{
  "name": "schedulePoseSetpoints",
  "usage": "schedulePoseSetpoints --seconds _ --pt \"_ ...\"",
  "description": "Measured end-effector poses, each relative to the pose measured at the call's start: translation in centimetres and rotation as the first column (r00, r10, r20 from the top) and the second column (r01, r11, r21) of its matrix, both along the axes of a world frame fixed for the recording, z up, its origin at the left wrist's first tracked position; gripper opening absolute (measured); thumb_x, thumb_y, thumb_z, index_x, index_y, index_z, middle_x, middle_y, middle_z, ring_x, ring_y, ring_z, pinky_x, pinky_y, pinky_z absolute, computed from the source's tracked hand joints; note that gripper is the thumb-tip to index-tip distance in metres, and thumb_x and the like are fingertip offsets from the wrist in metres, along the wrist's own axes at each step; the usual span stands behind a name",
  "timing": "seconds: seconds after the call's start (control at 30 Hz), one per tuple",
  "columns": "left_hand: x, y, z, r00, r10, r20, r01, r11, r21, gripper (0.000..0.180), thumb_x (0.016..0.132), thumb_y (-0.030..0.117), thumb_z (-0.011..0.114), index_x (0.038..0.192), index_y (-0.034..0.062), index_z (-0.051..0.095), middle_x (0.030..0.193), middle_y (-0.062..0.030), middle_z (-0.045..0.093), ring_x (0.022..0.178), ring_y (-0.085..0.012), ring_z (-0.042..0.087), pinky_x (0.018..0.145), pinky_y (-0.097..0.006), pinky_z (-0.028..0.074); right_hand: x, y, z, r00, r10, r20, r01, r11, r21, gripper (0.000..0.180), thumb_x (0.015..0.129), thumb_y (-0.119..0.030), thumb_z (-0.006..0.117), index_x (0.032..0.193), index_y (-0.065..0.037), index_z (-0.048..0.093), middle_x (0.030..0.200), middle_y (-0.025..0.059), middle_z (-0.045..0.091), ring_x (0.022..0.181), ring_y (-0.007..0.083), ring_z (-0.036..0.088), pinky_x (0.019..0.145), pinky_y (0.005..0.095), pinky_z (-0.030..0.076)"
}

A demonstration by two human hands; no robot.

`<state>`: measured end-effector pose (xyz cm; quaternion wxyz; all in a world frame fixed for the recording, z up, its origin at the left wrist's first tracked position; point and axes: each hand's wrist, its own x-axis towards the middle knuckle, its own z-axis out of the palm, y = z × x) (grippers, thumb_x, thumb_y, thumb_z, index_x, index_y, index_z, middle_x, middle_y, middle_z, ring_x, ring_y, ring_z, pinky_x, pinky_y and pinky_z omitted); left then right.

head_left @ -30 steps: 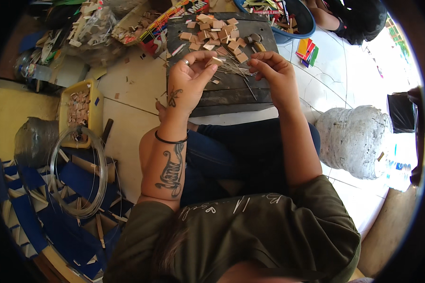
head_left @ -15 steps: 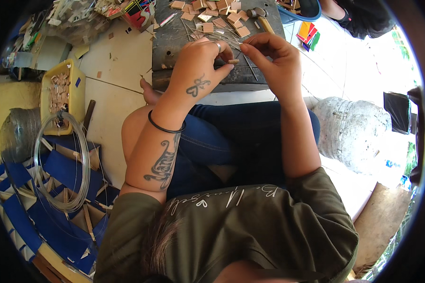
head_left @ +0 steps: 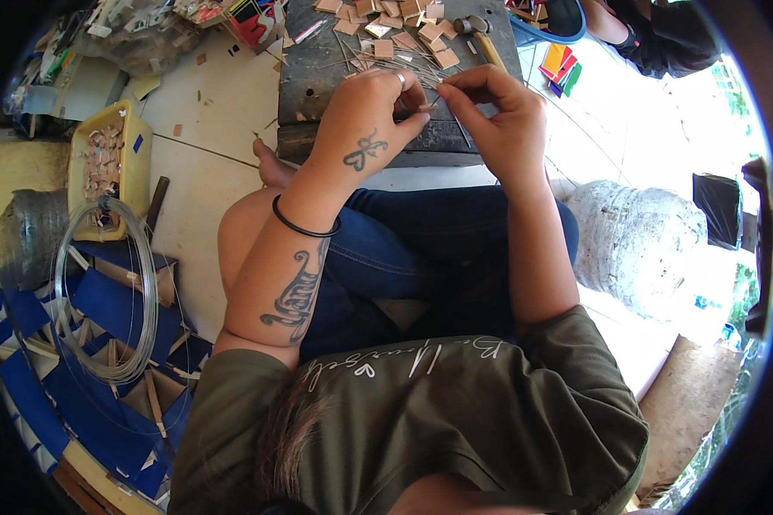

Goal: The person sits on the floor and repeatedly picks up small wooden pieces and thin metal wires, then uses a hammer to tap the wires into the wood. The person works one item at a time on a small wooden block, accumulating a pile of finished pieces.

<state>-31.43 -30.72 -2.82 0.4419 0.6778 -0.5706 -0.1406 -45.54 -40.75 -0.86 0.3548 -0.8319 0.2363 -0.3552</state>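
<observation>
My left hand (head_left: 371, 116) is closed in a pinch above the near edge of the dark wooden block (head_left: 313, 81). Between its thumb and fingers sits a small flat wooden piece (head_left: 425, 109), mostly hidden. Just to the right, my right hand (head_left: 500, 112) pinches a thin metal wire (head_left: 436, 99), whose lower end points toward the wooden piece; whether they touch I cannot tell. Beyond the fingertips, several loose wires (head_left: 412, 67) lie across the block. Small square wooden tiles (head_left: 447, 58) are scattered behind them.
A hammer (head_left: 489, 50) rests at the block's right side. Left on the floor stand a yellow bin (head_left: 137, 146) of small pieces, a wire coil (head_left: 150, 300) and blue panels (head_left: 107, 309). A large plastic bottle (head_left: 636, 245) lies right. Another person's arm (head_left: 605, 21) shows at top right.
The wooden piece in my left fingers has turned and shows less. My hands stay close together, the wire now visible between them. The whole view has shifted slightly.
</observation>
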Motion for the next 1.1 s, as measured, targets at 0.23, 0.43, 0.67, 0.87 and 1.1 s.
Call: schedulePoseSetpoints --seconds 0.23,0.43,0.67,0.87,1.1 --pt "0.2 -0.5 -0.7 0.981 -0.017 -0.192 -0.006 0.993 -0.119 0.015 0.078 0.003 0.068 0.093 0.0032 0.067 0.082 -0.0069 0.066 0.073 -0.0166 0.063 0.068 -0.028 0.051 -0.3 -1.1 -0.3 0.987 -0.088 0.137 0.063 0.982 0.177 0.011 0.081 -0.01 0.075 0.085 -0.001 0.069 0.076 0.0046 0.071 0.073 0.009 0.067 0.069 0.024 0.053" --pt "0.3 -0.6 -0.9 0.951 0.007 -0.31 -0.021 0.999 -0.043 0.016 0.08 0.001 0.07 0.096 0.0028 0.066 0.087 -0.0055 0.068 0.081 -0.0127 0.064 0.074 -0.026 0.051 -0.3 -1.2 -0.5 0.984 -0.047 0.169 0.007 0.973 0.23 0.012 0.081 -0.01 0.075 0.086 -0.001 0.069 0.077 0.0052 0.071 0.073 0.0093 0.067 0.07 0.0238 0.053" --pt "0.4 -0.5 -0.8 0.997 0.029 -0.07 -0.035 0.995 -0.096 0.018 0.074 0.004 0.074 0.091 0.0033 0.067 0.084 -0.0104 0.067 0.078 -0.0209 0.066 0.07 -0.032 0.052 -0.2 -0.7 -0.4 0.999 -0.042 -0.018 0.044 0.988 0.149 0.01 0.085 -0.005 0.072 0.091 0.001 0.066 0.088 0.0043 0.07 0.083 0.0082 0.066 0.077 0.0212 0.052" --pt "0.8 -0.4 -0.7 0.998 0.043 -0.055 -0.046 0.998 -0.053 0.016 0.071 0.007 0.077 0.084 0.0031 0.069 0.08 -0.0137 0.065 0.075 -0.0244 0.066 0.068 -0.034 0.052 0.2 0.0 -0.4 1.0 -0.006 -0.003 0.006 0.996 0.093 0.009 0.084 -0.005 0.072 0.09 0.0 0.067 0.086 0.0046 0.071 0.082 0.009 0.067 0.077 0.0227 0.052" --pt "0.9 -0.4 -0.9 0.997 0.042 -0.066 -0.044 0.999 -0.03 0.017 0.071 0.008 0.077 0.085 0.0022 0.068 0.08 -0.0141 0.065 0.074 -0.0249 0.066 0.067 -0.035 0.052 0.7 0.5 -0.4 0.999 -0.03 -0.032 0.029 0.999 -0.032 0.008 0.084 -0.007 0.073 0.088 -0.001 0.069 0.083 0.0054 0.072 0.079 0.011 0.069 0.075 0.0242 0.054"
